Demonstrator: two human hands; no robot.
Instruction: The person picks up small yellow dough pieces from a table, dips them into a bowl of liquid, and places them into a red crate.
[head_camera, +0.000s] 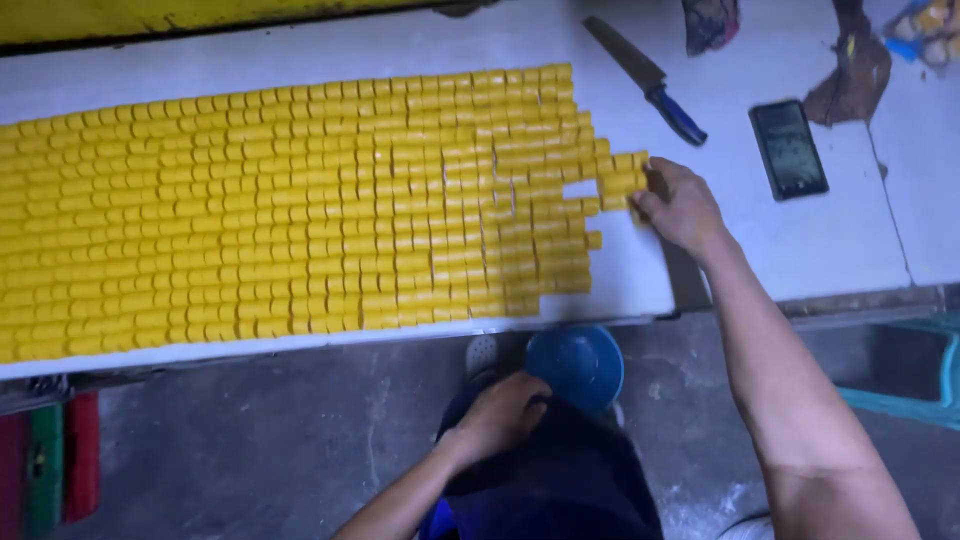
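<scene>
The right hand (682, 205) curls its fingers against the small yellow block cluster (622, 180) at its 9 o'clock, the sheet's far right edge. The left hand (500, 412) rests closed on the dark cloth (560, 470) below the table.

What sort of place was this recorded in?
Probably a small food-making workshop: a long white table covered in rows of small yellow blocks, a blue-handled knife beside them, and a bare concrete floor below.
</scene>
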